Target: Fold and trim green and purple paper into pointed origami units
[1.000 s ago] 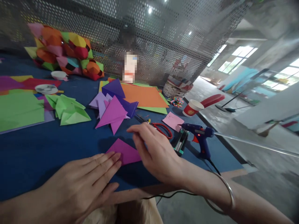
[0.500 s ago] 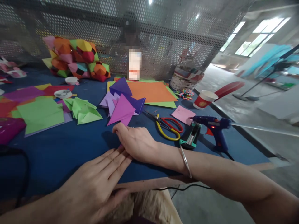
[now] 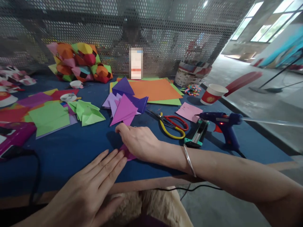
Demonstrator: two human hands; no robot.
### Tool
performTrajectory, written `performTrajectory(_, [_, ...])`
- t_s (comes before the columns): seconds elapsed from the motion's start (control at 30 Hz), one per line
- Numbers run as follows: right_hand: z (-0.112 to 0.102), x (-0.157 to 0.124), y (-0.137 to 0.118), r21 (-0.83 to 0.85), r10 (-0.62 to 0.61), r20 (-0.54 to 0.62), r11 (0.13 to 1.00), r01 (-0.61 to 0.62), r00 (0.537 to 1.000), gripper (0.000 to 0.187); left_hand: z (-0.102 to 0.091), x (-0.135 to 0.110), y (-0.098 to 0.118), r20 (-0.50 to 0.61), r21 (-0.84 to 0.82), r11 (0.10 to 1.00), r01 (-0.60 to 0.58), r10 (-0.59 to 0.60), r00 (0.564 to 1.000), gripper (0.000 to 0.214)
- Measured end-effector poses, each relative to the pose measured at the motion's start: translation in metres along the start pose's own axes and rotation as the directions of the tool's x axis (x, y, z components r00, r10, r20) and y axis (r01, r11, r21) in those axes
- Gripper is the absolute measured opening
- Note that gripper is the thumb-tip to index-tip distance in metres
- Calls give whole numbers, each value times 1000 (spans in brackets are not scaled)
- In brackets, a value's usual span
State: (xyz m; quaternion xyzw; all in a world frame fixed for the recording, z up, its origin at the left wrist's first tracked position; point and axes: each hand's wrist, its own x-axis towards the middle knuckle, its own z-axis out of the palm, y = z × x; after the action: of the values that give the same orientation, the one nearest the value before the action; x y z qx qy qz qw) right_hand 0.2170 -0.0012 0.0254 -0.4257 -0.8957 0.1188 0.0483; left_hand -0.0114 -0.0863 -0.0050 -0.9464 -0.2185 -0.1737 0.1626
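My left hand [image 3: 93,176] lies flat with its fingers stretched out, the fingertips at the edge of a magenta piece of paper [image 3: 131,157]. Most of this piece is covered by my right hand [image 3: 139,142], which is closed, fingers curled under and pressed down on the paper. The hidden fingertips do not show how they grip it. Just beyond my right hand sits a pile of folded paper: magenta pieces [image 3: 123,110], lilac pieces [image 3: 109,101] and dark purple pieces [image 3: 123,86].
Right of my hand lie scissors [image 3: 174,127], a teal cutter [image 3: 196,135], pink paper [image 3: 188,111] and a blue glue gun [image 3: 223,121]. A paper cup [image 3: 213,94] stands behind. Green folded paper [image 3: 87,113], orange sheets [image 3: 155,90] and colourful paper balls [image 3: 80,61] are farther back.
My left hand has slid back toward the left and lower, away from my right hand, uncovering some magenta paper. My right hand stays almost in place. The view has shifted slightly.
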Motion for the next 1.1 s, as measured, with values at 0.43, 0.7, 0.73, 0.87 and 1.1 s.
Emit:
performTrajectory(0.43, [8,0,1,35,34,-90,999,-31,995,38,-25,-37,-10,102,-18,999,28,-26,994,67])
performTrajectory(0.7, [2,-1,8,151,4,-94,989,10,996,47,-1,46,-58,-195,-417,906,-78,-6,981,36])
performTrajectory(0.73, [1,-1,9,164,8,-104,986,9,995,48,4,55,-62,-166,-464,873,-146,76,983,37])
performTrajectory(0.87, [3,2,13,211,54,-175,977,-16,983,34,17,68,-73,-88,-526,835,-164,138,987,49])
performTrajectory(1.1, [-19,0,12,158,183,-231,976,-149,956,23,35,54,-87,-34,-583,810,-65,56,998,42])
